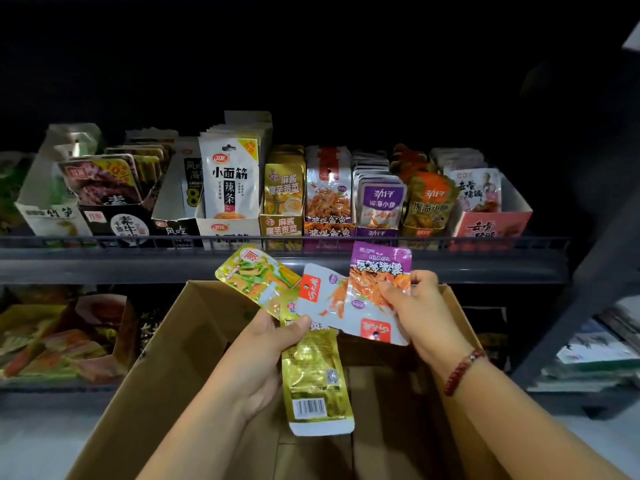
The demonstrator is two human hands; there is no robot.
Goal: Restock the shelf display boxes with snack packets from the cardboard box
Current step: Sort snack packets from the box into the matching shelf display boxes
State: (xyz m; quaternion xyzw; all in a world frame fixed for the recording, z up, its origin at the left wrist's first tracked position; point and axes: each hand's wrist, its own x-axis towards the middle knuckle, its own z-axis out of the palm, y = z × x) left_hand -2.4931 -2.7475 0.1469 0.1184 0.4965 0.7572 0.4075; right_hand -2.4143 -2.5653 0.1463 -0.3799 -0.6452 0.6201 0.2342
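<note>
Holding fan of packets above open cardboard box (166,344). Left hand (266,348) pinching gold packet (317,379), green-yellow packet (258,275) and white-red packet (322,294) together, thumb on top. Right hand (420,310) gripping purple-topped packet (379,268), fingers curled round its right edge, just beside left hand's fan. Shelf display boxes (284,223) directly beyond both hands, packed with upright packets behind shelf rail (138,242).

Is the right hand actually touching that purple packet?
Touching. The head view shows the right hand pinching the purple packet along its right edge.
</note>
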